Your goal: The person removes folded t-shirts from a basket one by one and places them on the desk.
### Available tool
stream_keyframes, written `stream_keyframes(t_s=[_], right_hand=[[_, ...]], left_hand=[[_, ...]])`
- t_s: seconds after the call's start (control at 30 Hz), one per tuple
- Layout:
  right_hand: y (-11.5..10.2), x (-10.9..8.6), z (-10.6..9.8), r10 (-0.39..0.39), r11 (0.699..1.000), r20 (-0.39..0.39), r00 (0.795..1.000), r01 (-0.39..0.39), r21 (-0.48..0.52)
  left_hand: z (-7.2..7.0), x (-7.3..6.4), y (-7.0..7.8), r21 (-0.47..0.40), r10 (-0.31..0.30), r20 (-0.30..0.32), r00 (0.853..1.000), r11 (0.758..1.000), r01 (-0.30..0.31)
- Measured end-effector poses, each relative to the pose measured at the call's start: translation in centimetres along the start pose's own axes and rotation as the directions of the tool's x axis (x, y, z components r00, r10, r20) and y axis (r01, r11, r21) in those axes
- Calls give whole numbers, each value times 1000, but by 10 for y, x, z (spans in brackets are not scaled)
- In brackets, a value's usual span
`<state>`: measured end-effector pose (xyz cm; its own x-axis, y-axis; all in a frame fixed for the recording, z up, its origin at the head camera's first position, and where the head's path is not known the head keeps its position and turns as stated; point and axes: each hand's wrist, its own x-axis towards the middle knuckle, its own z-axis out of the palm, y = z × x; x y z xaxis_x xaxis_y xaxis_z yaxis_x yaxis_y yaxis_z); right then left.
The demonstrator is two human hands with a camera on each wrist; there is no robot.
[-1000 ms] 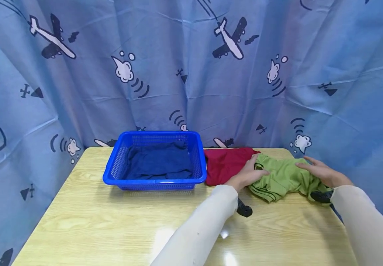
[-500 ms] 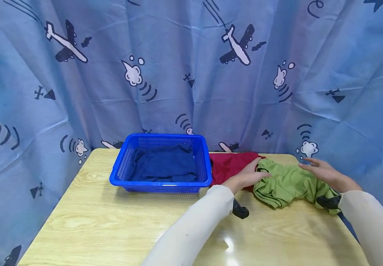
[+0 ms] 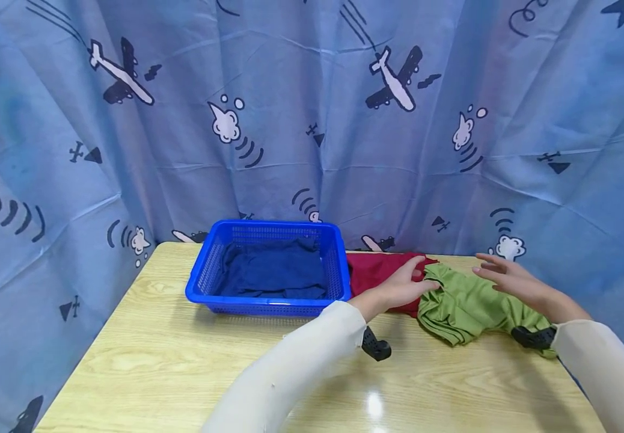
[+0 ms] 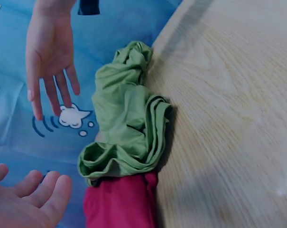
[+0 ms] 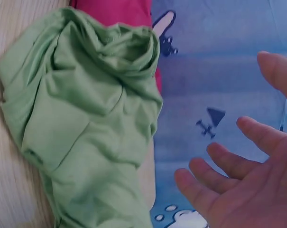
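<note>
A crumpled green cloth garment (image 3: pixel 469 304) lies at the right side of the table, its left end overlapping a red cloth (image 3: pixel 371 269). My left hand (image 3: pixel 398 288) hovers over the place where red and green meet, fingers spread and holding nothing. Above the green garment's right part is my right hand (image 3: pixel 523 285), also empty, its fingers loosely extended. In the right wrist view the right hand (image 5: pixel 247 180) stays apart from the green garment (image 5: pixel 91 123). The left wrist view shows both the left hand (image 4: pixel 32 199) and the garment (image 4: pixel 129 114) with a gap between them.
A blue plastic basket (image 3: pixel 269 304) with a folded navy cloth (image 3: pixel 274 267) inside stands left of the red cloth. The wooden table (image 3: pixel 182 373) ends at a blue curtain (image 3: pixel 269 180) printed with planes. A black strap piece (image 3: pixel 377 346) hangs below the left wrist.
The head view has shifted, so the scene slides right and slightly down. Both hands stay above the cloths, the left one slightly farther left against the green garment. Nothing was picked up.
</note>
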<state>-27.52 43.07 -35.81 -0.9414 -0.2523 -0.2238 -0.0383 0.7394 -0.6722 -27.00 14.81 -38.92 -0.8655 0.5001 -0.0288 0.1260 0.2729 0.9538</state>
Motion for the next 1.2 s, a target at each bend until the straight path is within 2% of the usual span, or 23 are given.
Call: stream_keyframes(t_s=[0.2, 0.4, 0.57, 0.73, 0.97, 1.07, 1.2], right_hand=[[-19, 0, 7, -45, 998, -7, 999, 45, -41], [-32, -4, 14, -92, 995, -21, 996, 91, -33], [-43, -7, 23, -126, 991, -52, 991, 124, -45], [-56, -6, 32, -190, 980, -67, 980, 186, -65], [-71, -6, 43, -226, 972, -75, 971, 219, -86], [-78, -5, 48, -258, 965, -69, 964, 253, -71], [-86, -1, 56, -272, 962, -31, 962, 272, -2]], left_hand=[[-13, -10, 7, -17, -1, 1, 1000, 1000, 1], [-29, -23, 5, -3, 22, 9, 1000, 1000, -22], [-51, -36, 3, 2, 34, 49, 998, 999, -34], [-78, -48, -2, -10, 24, 29, 999, 1000, -24], [-101, -60, -9, -29, 35, 21, 999, 999, -34], [-110, -65, -12, -20, 26, 18, 1000, 999, -25], [-124, -73, -18, 0, 8, 26, 1000, 1000, -8]])
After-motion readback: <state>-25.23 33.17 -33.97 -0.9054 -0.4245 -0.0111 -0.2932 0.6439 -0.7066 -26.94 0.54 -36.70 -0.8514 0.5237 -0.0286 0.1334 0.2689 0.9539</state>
